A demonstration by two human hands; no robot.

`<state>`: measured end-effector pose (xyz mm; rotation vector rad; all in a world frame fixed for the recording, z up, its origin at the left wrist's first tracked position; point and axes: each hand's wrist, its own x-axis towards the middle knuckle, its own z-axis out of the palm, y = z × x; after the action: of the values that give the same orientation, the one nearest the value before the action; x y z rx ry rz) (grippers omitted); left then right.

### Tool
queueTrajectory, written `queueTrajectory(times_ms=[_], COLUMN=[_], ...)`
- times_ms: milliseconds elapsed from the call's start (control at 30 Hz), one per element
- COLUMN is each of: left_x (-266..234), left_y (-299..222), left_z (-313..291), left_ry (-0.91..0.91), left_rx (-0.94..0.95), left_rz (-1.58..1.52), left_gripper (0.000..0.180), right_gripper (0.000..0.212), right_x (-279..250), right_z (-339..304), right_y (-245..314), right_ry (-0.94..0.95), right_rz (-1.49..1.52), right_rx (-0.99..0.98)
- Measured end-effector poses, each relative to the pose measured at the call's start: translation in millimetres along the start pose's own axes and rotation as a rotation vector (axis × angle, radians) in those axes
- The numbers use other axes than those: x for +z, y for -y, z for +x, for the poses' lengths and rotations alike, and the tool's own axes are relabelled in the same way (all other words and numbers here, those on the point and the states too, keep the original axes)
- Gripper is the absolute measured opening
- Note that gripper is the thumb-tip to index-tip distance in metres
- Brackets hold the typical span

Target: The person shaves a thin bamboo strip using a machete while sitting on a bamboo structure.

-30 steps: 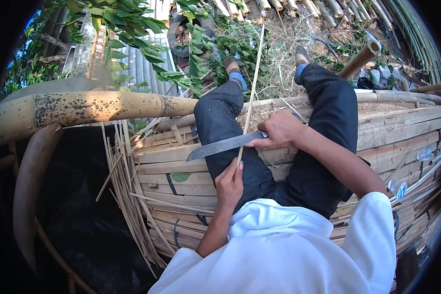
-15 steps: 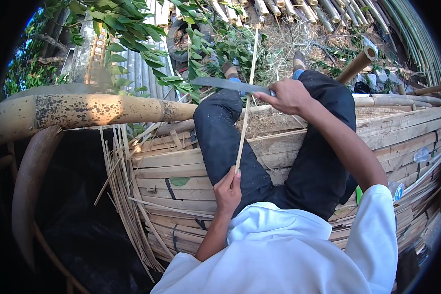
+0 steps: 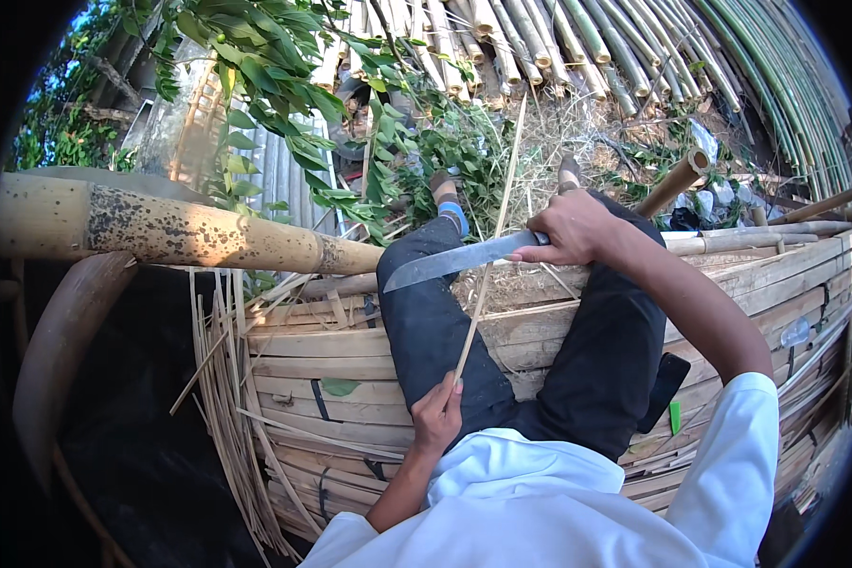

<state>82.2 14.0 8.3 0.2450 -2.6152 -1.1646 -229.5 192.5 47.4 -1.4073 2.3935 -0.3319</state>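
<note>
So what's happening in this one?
A person sits on a platform of bamboo slats, legs stretched out. The left hand holds the lower end of a thin bamboo strip near the lap. The right hand has its grip on a long knife, the blade lying across the strip partway up. Bamboo poles are stacked beyond the feet.

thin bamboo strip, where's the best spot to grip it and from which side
Probably the near end of the thin pale bamboo strip, where the left hand pinches it, approached from below. It slants away upward, and the long grey knife blade in the right hand crosses its middle.
</note>
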Motion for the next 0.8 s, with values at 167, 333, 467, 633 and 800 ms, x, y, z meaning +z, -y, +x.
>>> queueTrajectory(times_ms=[167,333,467,633,800], left_x=[1,5,2,6,17], left_y=[-3,3,5,1,-15], left_z=[-1,11,13,24,50], left_ry=[0.058,0.012,0.067,0.151,0.106], left_rx=[-0.06,-0.161,-0.405,-0.509,-0.466], left_rz=[-0.045,-0.177,-0.419,-0.468,-0.414], left_gripper=[0.021,0.025,0.03,0.028,0.024], right_gripper=[0.091,0.081,0.067,0.039,0.029], right_x=[-32,-8,20,75,89], right_z=[3,12,6,7,13], right_y=[-119,-103,-39,46,79], right_ry=[-0.365,-0.595,-0.651,-0.43,-0.473], right_rz=[0.202,0.918,1.55,1.65,1.404], right_rx=[0.837,0.892,0.723,0.491,0.368])
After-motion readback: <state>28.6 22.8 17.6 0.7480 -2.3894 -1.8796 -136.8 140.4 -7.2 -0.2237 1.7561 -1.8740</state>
